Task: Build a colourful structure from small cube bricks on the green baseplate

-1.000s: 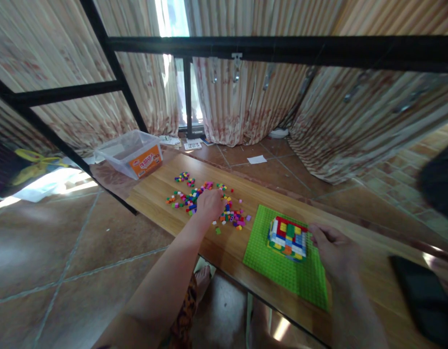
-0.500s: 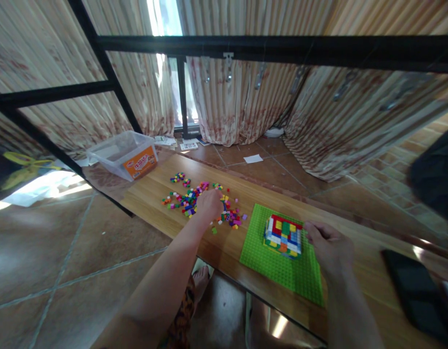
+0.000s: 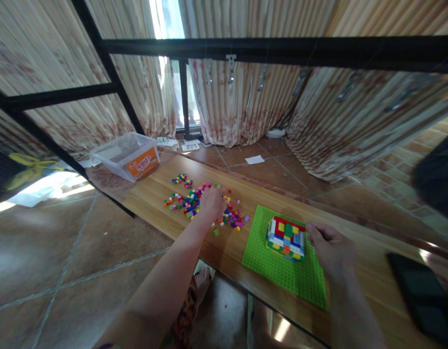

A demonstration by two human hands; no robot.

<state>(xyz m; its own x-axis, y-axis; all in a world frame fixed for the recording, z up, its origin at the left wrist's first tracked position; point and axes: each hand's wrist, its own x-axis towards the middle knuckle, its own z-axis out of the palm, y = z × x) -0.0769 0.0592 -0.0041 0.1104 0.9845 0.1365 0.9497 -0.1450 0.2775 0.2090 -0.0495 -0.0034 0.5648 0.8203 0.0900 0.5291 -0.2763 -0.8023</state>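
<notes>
Floor-length pleated beige curtains with reddish patterning (image 3: 224, 109) hang behind a black bar frame (image 3: 274, 52), parting at a bright narrow window (image 3: 174, 24), while a long, light-brown wooden table (image 3: 224, 248) stands over brown square floor tiles (image 3: 31, 242) with pale grout lines and patches of sunlight (image 3: 282, 329).

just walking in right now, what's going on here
A person's left hand is among the loose bricks on the wooden table. The right hand is at the right side of a multicoloured brick build, which sits on a green baseplate. Whether either hand holds a brick isn't clear.
</notes>
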